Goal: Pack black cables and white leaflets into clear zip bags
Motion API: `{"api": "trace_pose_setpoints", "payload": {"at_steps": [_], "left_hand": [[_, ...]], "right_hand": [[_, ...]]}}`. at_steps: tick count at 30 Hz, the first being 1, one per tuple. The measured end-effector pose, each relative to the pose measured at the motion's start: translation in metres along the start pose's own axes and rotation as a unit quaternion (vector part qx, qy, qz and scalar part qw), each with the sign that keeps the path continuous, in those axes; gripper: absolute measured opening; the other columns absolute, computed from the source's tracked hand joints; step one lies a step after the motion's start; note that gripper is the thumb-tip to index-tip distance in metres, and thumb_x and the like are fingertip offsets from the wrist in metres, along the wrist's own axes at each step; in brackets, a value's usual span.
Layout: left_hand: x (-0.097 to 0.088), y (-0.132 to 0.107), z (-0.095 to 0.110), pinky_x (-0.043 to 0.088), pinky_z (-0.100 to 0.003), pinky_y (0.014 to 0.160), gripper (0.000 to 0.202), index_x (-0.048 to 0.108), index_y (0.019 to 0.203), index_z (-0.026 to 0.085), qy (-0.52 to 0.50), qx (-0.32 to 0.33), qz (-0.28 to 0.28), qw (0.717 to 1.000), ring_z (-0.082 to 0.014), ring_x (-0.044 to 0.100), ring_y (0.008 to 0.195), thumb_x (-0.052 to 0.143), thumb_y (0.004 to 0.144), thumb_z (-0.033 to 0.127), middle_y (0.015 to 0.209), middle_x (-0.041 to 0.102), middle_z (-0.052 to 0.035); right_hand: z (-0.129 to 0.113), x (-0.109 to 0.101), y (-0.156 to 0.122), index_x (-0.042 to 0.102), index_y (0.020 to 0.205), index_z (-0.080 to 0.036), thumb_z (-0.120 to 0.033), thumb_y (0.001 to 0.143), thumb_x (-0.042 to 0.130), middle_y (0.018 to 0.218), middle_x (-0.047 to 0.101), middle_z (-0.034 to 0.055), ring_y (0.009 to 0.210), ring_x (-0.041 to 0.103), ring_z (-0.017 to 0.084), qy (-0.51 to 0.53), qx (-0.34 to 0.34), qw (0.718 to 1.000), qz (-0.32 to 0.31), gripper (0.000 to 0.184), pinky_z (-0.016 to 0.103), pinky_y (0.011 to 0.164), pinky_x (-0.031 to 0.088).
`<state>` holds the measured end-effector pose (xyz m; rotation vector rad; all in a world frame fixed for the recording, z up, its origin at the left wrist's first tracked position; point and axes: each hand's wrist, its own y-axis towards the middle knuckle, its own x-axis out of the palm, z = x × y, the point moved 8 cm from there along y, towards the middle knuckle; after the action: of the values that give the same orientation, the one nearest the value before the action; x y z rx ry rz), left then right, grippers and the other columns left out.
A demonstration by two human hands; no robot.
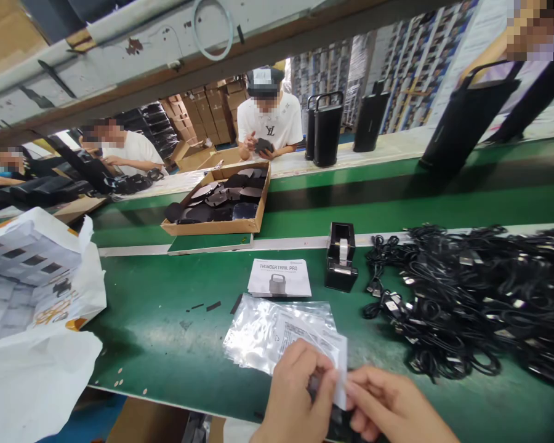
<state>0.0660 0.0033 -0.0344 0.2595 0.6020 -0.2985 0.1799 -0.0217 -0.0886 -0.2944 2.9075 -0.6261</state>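
My left hand (302, 387) is closed on a clear plastic bag (340, 354) with a printed manual inside, its text partly readable through the film. At the bag's right edge, my right hand (390, 400) pinches with thumb and fingers. Something dark shows below my hands, too hidden to name. Just beyond lie flat, shiny empty plastic bags (249, 335), overlapping in a pile. A stack of manuals (279, 278) with a speaker pictured on the cover sits behind them. The black tape dispenser (341, 258) stands to the right of the manuals.
Many black USB cables (466, 295) are heaped at right. A large white sack (41, 295) stands open at left. Beyond are a cardboard tray (258, 215) of dark rounded parts and black speakers (327, 132). People work across the bench, under an overhead beam (157, 52).
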Motion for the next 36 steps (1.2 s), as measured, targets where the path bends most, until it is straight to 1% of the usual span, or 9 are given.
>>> {"api": "trace_pose_setpoints", "payload": {"at_steps": [7,11,13,15,20,25,29,32,36], "left_hand": [[-0.003,0.014,-0.009,0.043,-0.026,0.062,0.015,0.057,0.075,0.019,0.004,-0.032,-0.038,0.999,-0.0157,0.055,0.069,0.047,0.086,0.017,0.075,0.057,-0.0031],[-0.001,0.016,-0.017,0.042,-0.030,0.066,0.015,0.058,0.074,0.020,0.109,-0.028,-0.038,0.993,-0.0191,0.056,0.074,0.048,0.084,0.013,0.075,0.059,-0.0033],[0.002,0.016,-0.018,0.042,-0.031,0.067,0.015,0.058,0.073,0.020,0.138,-0.024,-0.040,0.989,-0.0201,0.057,0.075,0.049,0.082,0.011,0.075,0.060,-0.0035],[0.003,0.017,-0.017,0.043,-0.031,0.066,0.016,0.058,0.073,0.019,0.146,-0.031,-0.047,0.988,-0.0202,0.058,0.075,0.049,0.081,0.010,0.076,0.061,-0.0037],[-0.001,0.019,-0.016,0.043,-0.029,0.065,0.016,0.058,0.072,0.018,0.112,-0.058,-0.051,0.991,-0.0184,0.057,0.073,0.049,0.082,0.010,0.074,0.061,-0.0025],[-0.007,0.019,-0.022,0.041,-0.027,0.063,0.016,0.057,0.071,0.019,0.056,-0.100,-0.035,0.993,-0.0159,0.055,0.068,0.048,0.082,0.012,0.072,0.059,-0.0008],[-0.006,0.018,-0.027,0.041,-0.027,0.062,0.015,0.058,0.072,0.019,0.027,-0.128,-0.022,0.991,-0.0154,0.054,0.065,0.048,0.083,0.016,0.072,0.058,-0.0005],[-0.006,0.016,-0.031,0.041,-0.026,0.061,0.013,0.058,0.074,0.019,0.005,-0.145,-0.016,0.989,-0.0150,0.053,0.064,0.048,0.082,0.015,0.072,0.058,-0.0004],[-0.011,0.014,-0.032,0.044,-0.027,0.063,0.013,0.057,0.078,0.018,0.026,-0.127,0.006,0.991,-0.0159,0.055,0.067,0.046,0.084,0.014,0.077,0.057,-0.0021]], "right_hand": [[-0.050,-0.022,0.009,0.064,0.074,-0.023,-0.028,0.082,0.045,0.077,0.070,0.0035,0.070,0.063,0.022,-0.244,-0.154,0.948,0.134,0.022,0.032,0.065,0.047],[-0.094,-0.098,0.000,0.067,0.094,-0.024,-0.022,0.088,0.038,0.087,0.070,0.0053,0.069,0.066,0.022,-0.482,-0.264,0.779,0.303,0.030,0.030,0.056,0.047],[-0.105,-0.112,0.018,0.069,0.099,-0.020,-0.003,0.078,0.032,0.090,0.067,0.0106,0.070,0.064,0.023,-0.607,-0.303,0.689,0.255,0.045,0.029,0.045,0.041],[-0.110,-0.120,0.039,0.071,0.092,-0.023,0.003,0.071,0.037,0.097,0.066,0.0102,0.081,0.063,0.024,-0.629,-0.337,0.673,0.193,0.048,0.030,0.056,0.046],[-0.114,-0.132,0.059,0.066,0.066,-0.021,-0.005,0.074,0.052,0.080,0.067,0.0062,0.076,0.063,0.021,-0.599,-0.368,0.702,0.116,0.022,0.031,0.069,0.048],[-0.115,-0.149,0.015,0.052,0.113,-0.016,-0.033,0.087,0.045,0.070,0.062,0.0051,0.062,0.063,0.020,-0.450,-0.311,0.787,0.285,0.032,0.029,0.057,0.049],[-0.067,-0.092,0.005,0.049,0.104,-0.024,-0.042,0.078,0.058,0.063,0.059,-0.0024,0.055,0.062,0.017,-0.020,-0.196,0.953,0.229,0.033,0.024,0.047,0.049],[-0.031,-0.037,0.014,0.049,0.093,-0.023,-0.049,0.071,0.064,0.060,0.060,-0.0027,0.056,0.062,0.017,0.135,-0.114,0.968,0.178,0.038,0.027,0.051,0.050],[-0.004,-0.027,0.021,0.053,0.075,-0.022,-0.051,0.070,0.064,0.051,0.054,-0.0049,0.048,0.054,0.014,0.087,-0.066,0.979,0.170,0.032,0.024,0.045,0.041]]}}
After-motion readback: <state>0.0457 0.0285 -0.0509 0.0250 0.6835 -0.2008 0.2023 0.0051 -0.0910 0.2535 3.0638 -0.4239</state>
